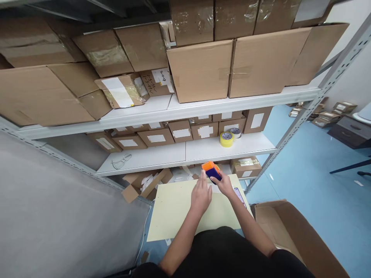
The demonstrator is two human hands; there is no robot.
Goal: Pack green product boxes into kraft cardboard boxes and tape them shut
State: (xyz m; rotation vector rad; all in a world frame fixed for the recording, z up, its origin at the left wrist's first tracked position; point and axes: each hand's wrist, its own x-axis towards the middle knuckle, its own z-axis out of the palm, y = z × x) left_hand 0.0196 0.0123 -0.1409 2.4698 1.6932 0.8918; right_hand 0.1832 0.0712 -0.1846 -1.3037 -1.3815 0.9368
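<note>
My right hand (pixel 224 184) grips an orange and dark-blue tape dispenser (pixel 213 172), held tilted above the far edge of a pale yellow board (pixel 171 208). Beside it on the left is my left hand (pixel 201 195), its fingers stretched out and close together; whether the fingertips touch the dispenser I cannot tell. A white sheet (pixel 214 189) lies on the board, partly covered by my hands. At the board's right edge rests a phone (pixel 240 196) with its screen lit.
Metal shelving (pixel 203 110) stands ahead, stacked with cardboard boxes (pixel 199 73). On the middle shelf sit a yellow tape roll (pixel 226 139), a paler roll (pixel 236 132) and glasses (pixel 121 161). An open carton (pixel 146 183) is at left; a large one (pixel 290 227) stands right.
</note>
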